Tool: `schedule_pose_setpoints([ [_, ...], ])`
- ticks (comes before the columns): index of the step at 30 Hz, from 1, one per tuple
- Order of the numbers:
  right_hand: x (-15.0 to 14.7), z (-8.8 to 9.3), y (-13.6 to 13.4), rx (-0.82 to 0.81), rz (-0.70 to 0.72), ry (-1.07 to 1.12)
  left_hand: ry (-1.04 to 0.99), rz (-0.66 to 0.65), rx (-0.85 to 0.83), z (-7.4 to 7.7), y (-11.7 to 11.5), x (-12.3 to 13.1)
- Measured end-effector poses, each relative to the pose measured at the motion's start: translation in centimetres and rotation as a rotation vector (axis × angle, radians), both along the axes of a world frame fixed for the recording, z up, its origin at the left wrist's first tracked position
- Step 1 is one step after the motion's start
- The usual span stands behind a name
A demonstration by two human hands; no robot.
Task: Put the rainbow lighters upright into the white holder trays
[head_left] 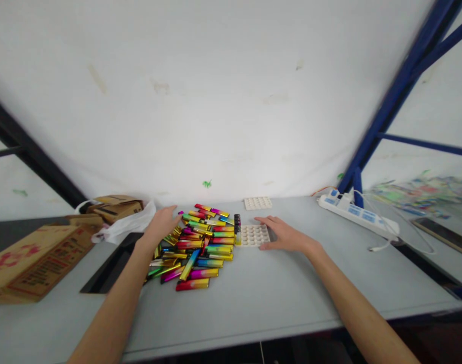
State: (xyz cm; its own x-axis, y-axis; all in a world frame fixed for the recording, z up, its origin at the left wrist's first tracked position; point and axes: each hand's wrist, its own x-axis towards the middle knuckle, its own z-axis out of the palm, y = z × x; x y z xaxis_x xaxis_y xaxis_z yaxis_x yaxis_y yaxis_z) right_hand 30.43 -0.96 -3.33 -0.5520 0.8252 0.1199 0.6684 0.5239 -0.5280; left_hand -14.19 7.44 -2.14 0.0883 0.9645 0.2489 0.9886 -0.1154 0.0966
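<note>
A heap of shiny, multicoloured lighters [191, 244] lies on the table, most of them on their sides. My left hand [163, 222] is at the heap's back left edge, fingers stretched towards the lighters; whether it touches one I cannot tell. To the right of the heap is a white tray with rows of round holes [253, 235]. A few upright lighters with dark tops [237, 222] stand along its left edge. Around the tray's right end, my right hand [280, 234] has its thumb at the near edge and its fingers at the far edge.
Another white holed tray [258, 203] lies against the wall. Cardboard boxes [45, 258], a white plastic bag [127, 223] and a dark flat panel [111, 265] are at left. A power strip [358, 215] with cables lies at right, near a blue metal frame [390, 96].
</note>
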Motion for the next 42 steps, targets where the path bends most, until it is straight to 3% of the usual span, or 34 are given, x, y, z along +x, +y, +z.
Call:
schedule_pose_setpoints([
  [5,0.0,0.1,-0.1,-0.002,-0.009,-0.008,-0.109,-0.156,-0.188,1.8,2.0,1.0],
  [10,0.0,-0.1,0.0,0.011,-0.001,0.011,-0.245,-0.313,-0.243,2.5,1.5,0.7],
  [16,0.1,-0.2,0.1,0.008,0.000,0.000,-0.331,-0.313,-0.179,2.0,0.9,0.5],
  [21,0.1,-0.1,0.1,0.006,0.004,0.011,-0.616,-0.315,-0.154,3.7,-0.1,1.0],
  [23,0.1,-0.1,0.1,0.002,0.005,0.006,-0.862,-0.329,-0.129,4.7,-1.0,2.2],
  [26,0.1,-0.1,0.0,-0.006,0.000,0.010,-1.429,-0.335,-0.045,5.7,-3.0,5.8],
  [28,0.1,-0.1,0.0,-0.011,-0.005,0.017,-1.665,-0.366,-0.117,5.9,-4.6,8.9],
  [31,0.1,0.0,-0.1,-0.022,-0.005,0.010,-1.713,-0.430,-0.302,5.7,-7.0,13.1],
  [34,0.0,0.2,-0.2,-0.020,-0.012,0.013,-1.678,-0.465,-0.435,4.9,-8.7,15.5],
  [39,0.1,-0.1,0.0,-0.021,-0.015,0.007,-1.721,-0.380,-0.712,3.4,-9.6,16.3],
  [42,0.3,-0.5,0.1,-0.006,-0.017,0.016,-1.733,-0.339,-0.749,3.0,-9.9,16.4],
])
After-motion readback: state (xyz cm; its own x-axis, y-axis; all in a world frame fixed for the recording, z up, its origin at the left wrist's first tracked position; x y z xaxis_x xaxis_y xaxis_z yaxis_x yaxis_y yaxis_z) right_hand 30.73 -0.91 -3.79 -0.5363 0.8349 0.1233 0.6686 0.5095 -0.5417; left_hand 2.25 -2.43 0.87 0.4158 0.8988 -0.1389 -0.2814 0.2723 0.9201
